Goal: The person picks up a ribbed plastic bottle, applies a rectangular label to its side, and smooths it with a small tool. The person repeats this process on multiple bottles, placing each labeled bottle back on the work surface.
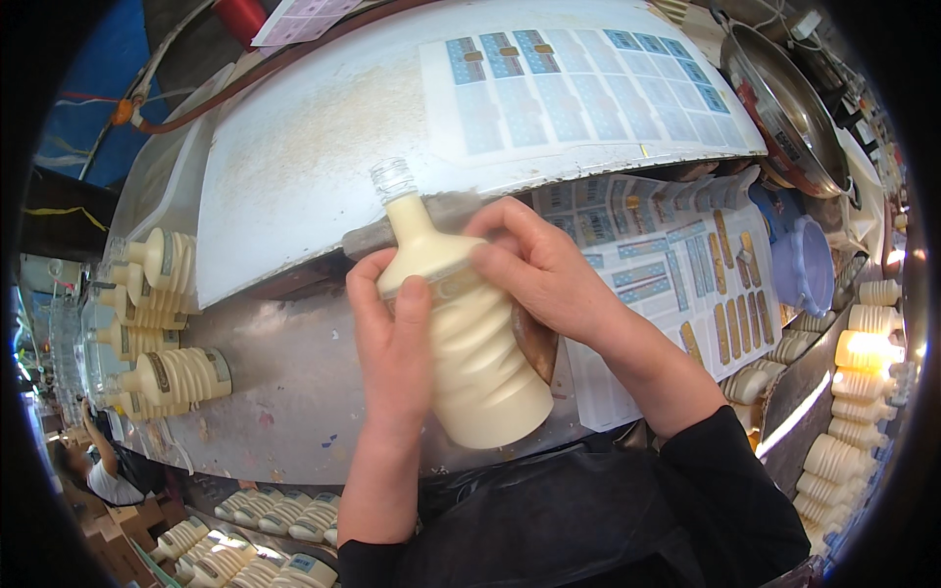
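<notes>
A cream-coloured bottle [490,382] with a spiral-ribbed body and a clear threaded neck leans away from me, its base towards my body. My left hand [390,338] is closed on the left side of its shoulder, thumb lying on the front. At the right side of the shoulder, my right hand [549,269] has its thumb and bent fingers pressed together on the bottle. A faint, see-through band runs round the shoulder between the hands; whether it is a loose strip cannot be made out. Part of a brown object [535,348] shows behind the bottle's right side.
Label sheets [676,284] with blue and gold pieces lie to the right. Another label sheet [588,98] rests on the raised white board [304,127]. Several similar bottles [176,377] lie at the left. A purple bucket [806,263] and metal pan [784,98] stand at right.
</notes>
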`<state>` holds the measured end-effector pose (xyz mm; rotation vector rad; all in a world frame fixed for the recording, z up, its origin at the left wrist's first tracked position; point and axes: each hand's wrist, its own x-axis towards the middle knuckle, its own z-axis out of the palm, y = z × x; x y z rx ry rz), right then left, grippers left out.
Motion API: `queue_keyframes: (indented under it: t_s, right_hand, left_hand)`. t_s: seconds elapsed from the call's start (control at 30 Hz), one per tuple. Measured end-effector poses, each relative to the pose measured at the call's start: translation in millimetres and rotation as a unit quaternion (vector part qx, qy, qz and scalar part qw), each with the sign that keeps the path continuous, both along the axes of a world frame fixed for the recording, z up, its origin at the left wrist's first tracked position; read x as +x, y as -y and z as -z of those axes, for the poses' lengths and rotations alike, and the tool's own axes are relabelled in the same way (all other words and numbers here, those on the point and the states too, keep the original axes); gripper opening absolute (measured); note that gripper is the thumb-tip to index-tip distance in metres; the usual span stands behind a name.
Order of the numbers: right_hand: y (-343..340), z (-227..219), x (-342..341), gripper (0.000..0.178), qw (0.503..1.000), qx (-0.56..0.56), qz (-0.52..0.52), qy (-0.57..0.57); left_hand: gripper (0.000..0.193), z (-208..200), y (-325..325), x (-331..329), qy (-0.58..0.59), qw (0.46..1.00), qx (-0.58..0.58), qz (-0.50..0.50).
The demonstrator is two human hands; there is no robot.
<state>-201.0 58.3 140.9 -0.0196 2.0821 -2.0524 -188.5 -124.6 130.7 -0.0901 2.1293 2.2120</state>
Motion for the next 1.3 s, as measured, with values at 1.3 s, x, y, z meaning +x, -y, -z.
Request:
queue_keyframes:
  t_s: [1.3]
  right_hand:
    - [12, -13, 26, 0.029, 0.814, 0.294, 0.115, -0.487]
  left_hand:
    - [0.039, 21, 17, -7, -0.001, 0.998, 0.066, 0.01]
